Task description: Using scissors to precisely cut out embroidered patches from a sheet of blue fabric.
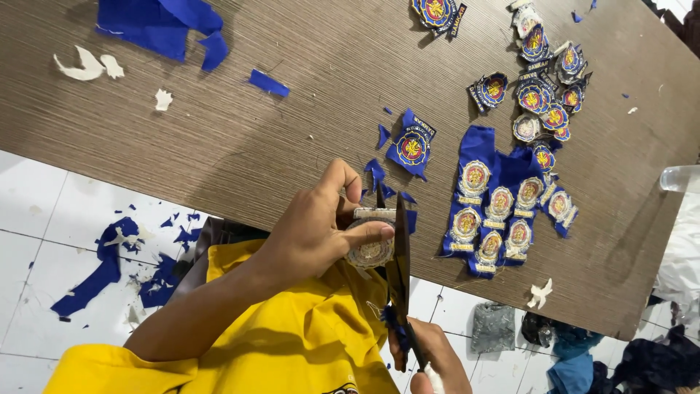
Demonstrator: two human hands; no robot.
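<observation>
Holding a round embroidered patch (370,244) just off the near edge of the tabletop (240,138), the left hand (321,230) pinches it between thumb and fingers, the thumb lying across its face. The right hand (434,361) is clenched around the handles of the scissors (399,270), whose blades point up and pass along the right rim of the patch; the blades appear nearly shut on the fabric margin.

An uncut blue sheet of patches (503,211) lies on the tabletop to the right, with a loose pile of trimmed patches (543,87) beyond it and one single patch (410,148) near the middle. Blue fabric scraps (109,266) litter the white floor below.

Risks, as judged from this position:
- The left thumb tip sits just beside the blades; a fast closing stroke could nick it
- Blades wandering inward would cut into the embroidered border
- A thin pinch grip may let the patch rotate mid-cut, leaving a ragged edge
</observation>
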